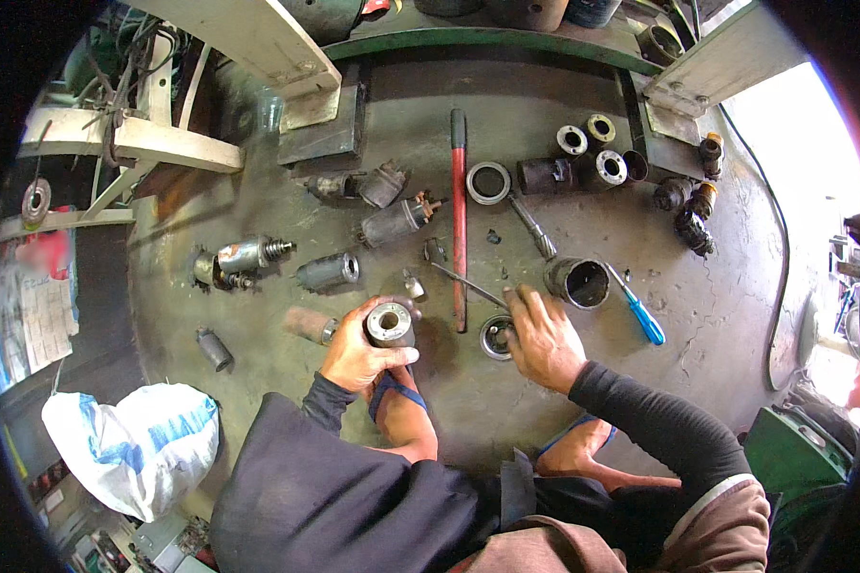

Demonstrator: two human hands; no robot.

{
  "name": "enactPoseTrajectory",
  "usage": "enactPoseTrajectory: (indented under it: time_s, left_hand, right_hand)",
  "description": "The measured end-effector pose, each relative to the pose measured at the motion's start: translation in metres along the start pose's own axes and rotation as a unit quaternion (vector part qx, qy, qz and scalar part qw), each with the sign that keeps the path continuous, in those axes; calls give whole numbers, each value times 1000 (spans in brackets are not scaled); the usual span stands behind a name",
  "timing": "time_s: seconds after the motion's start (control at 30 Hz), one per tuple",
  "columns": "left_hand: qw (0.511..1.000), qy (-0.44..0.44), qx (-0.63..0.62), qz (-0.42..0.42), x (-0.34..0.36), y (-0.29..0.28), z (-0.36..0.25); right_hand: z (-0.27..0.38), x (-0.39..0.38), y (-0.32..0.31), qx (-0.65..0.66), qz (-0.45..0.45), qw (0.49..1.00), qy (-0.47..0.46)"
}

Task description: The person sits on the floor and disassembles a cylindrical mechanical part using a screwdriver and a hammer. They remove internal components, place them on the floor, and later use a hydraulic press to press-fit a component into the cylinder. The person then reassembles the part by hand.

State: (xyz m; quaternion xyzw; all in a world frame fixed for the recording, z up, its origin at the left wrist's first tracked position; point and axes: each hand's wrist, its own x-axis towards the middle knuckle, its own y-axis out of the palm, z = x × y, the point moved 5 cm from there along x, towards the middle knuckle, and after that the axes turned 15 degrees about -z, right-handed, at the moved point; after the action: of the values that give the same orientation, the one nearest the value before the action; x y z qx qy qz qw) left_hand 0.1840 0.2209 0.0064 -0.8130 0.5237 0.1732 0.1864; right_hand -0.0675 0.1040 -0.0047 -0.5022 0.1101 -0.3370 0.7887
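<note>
The left hand curls half closed around one steel cylinder, thumb across its near side; the right hand is partly bent, palm down, its fingers over a round metal cap and the near end of a slim metal rod; whether it grips either cannot be told. The cylinder is raised above the left foot, which it partly hides. Between the hands and beyond, one red bar with a black grip lies crossed by the rod. Right of it: one blue-handled screwdriver, one open housing, one large ring and three ring-faced cylinders. At far left slumps one white-and-blue sack. The held cylinder's bored face points up toward the viewer, its long axis near upright, slightly tilted.
</note>
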Motion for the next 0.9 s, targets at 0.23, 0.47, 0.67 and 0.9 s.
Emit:
enactPoseTrajectory:
  time_s: [0.23, 0.47, 0.67, 0.9]
  left_hand:
    - [998, 53, 39, -18, -3, 17, -3]
    - [984, 149, 94, -24, -8, 25, -31]
    - [983, 121, 135, -26, -2, 36, -43]
    - [969, 222, 110, -8, -2, 36, -63]
  right_hand:
    - [13, -9, 10, -46, 96, 989, -98]
    - [10, 10, -3, 24, 122, 992, -27]
    - [30, 64, -62, 141, 13, 990, -24]
    - [69, 98, -89, 222, -2, 975, 13]
